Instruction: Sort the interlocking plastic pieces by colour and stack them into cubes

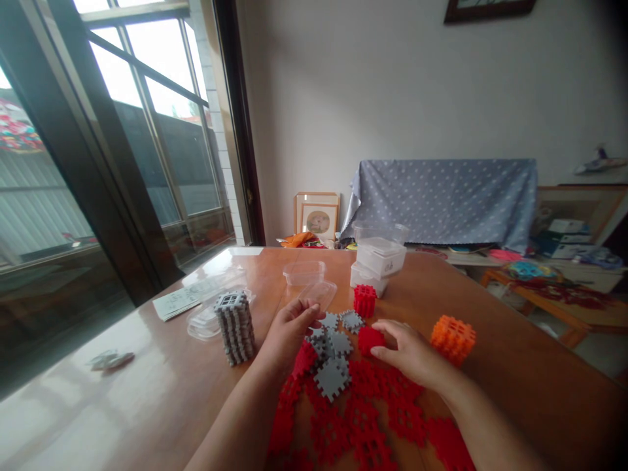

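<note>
My left hand [296, 325] is closed, thumb and fingers pressed together above the loose grey pieces [332, 378]; what it pinches, if anything, is too small to make out. My right hand [403, 350] has its thumb and fingers around a small red block [370, 341]. Behind that block stands a stack of red pieces [364, 301]. Flat red toothed pieces [367, 418] lie spread nearest to me, some partly hidden by my forearms. A tall grey stack [235, 330] stands left of my left hand, and an orange stack [453, 339] is right of my right hand.
Stacked clear containers [380, 258] stand at the table's back, beside an open clear tub [304, 273] and a lid [318, 294]. To the left are papers [179, 299], more clear plastic [202, 325] and a small plastic packet [111, 360]. The wooden table [161, 405] has its far edge before a cloth-covered object [441, 199].
</note>
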A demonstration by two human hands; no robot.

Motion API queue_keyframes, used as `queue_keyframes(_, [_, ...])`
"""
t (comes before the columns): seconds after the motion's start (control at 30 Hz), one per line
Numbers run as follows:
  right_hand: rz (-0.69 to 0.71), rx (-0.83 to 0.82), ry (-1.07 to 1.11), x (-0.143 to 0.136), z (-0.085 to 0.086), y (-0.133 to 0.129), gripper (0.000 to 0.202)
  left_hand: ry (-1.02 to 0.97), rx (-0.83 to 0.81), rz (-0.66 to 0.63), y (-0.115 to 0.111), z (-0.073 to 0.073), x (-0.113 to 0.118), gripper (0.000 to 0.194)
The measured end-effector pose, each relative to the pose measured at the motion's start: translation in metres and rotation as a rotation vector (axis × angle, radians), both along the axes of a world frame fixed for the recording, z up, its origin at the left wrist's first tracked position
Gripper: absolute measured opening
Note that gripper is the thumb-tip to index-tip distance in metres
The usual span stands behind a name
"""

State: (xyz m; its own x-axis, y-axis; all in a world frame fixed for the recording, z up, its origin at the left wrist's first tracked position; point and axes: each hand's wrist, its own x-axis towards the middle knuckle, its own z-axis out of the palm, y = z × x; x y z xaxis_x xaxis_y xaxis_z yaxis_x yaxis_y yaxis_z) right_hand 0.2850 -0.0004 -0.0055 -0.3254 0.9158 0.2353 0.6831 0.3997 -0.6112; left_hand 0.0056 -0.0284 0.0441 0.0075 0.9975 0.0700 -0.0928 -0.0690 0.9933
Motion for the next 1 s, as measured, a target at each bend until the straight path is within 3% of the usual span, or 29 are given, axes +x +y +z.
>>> queue_keyframes(0.2, [-0.042, 0.006, 0.051, 0.003, 0.0, 0.002, 0.045, 0.12, 0.027, 0.043, 0.0, 0.006, -0.008, 0.027])
queue_keyframes(0.4, [-0.038, 0.04, 0.034, 0.005, -0.007, 0.006, 0.049, 0.541, 0.106, 0.08, -0.001, -0.002, -0.022, 0.02])
queue_keyframes(0.53, [-0.033, 0.084, 0.017, 0.005, -0.007, 0.009, 0.038, 0.728, 0.153, 0.044, -0.005, -0.005, -0.03, 0.018])
queue_keyframes(1.0, [-0.011, 0.14, -0.101, -0.001, -0.009, 0.01, 0.02, 1.012, 0.159, -0.015, -0.006, -0.005, -0.036, 0.013])
